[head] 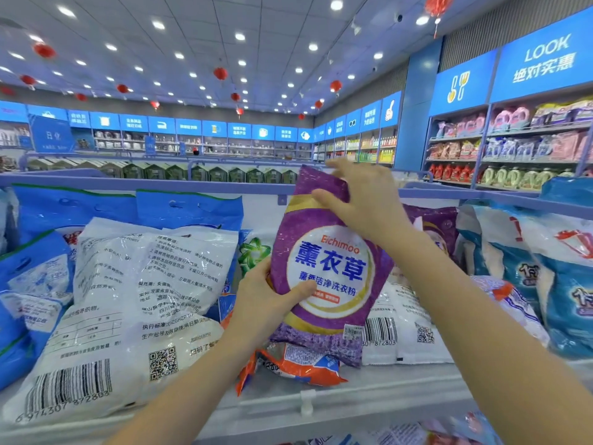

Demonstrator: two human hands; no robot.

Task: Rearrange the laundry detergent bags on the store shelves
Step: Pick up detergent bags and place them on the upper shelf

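A purple detergent bag (333, 252) with a white round label stands upright at the middle of the top shelf (353, 399). My left hand (269, 300) grips its lower left edge, thumb across the front. My right hand (362, 200) grips its top right corner from above. Under the bag's foot lies an orange and blue bag (298, 370). A clear white bag (128, 316) lies flat on its back to the left, barcode toward me. Another white bag (401, 329) lies flat behind the purple one on the right.
Blue bags (186, 213) stand along the shelf's back at the left, a second purple bag (433, 226) and light blue bags (519, 261) at the right. A blue rail (144, 183) runs behind the shelf. Stocked wall shelves (513, 149) fill the far right.
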